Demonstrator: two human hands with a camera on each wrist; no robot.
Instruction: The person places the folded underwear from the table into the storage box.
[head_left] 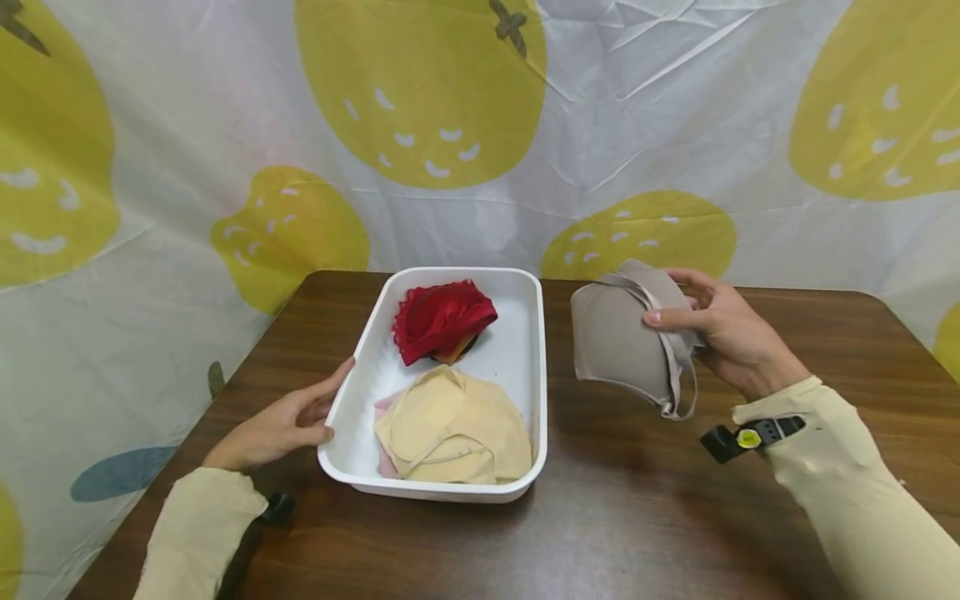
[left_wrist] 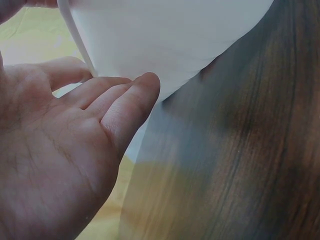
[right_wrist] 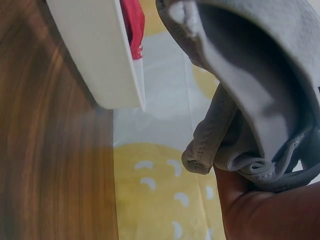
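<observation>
My right hand (head_left: 731, 333) grips a folded grey bra (head_left: 622, 333) above the table, to the right of a white tray (head_left: 543, 375). A loose strap hangs from the bra, and its hollow cup side shows in the right wrist view. My left hand (head_left: 281, 421) rests against the tray's left side, its fairly straight fingers (left_wrist: 132, 107) touching the outer wall in the left wrist view. Inside the tray, a red bra (head_left: 442, 321) with scalloped trim lies at the far end. A cream bra (head_left: 457, 429) lies at the near end, over something pink (head_left: 386, 454) that is mostly hidden.
A brown wooden table (head_left: 600, 533) carries the tray. Behind it and along the left hangs a white cloth (head_left: 465, 229) printed with yellow fruit. Small dark cameras are strapped at both wrists.
</observation>
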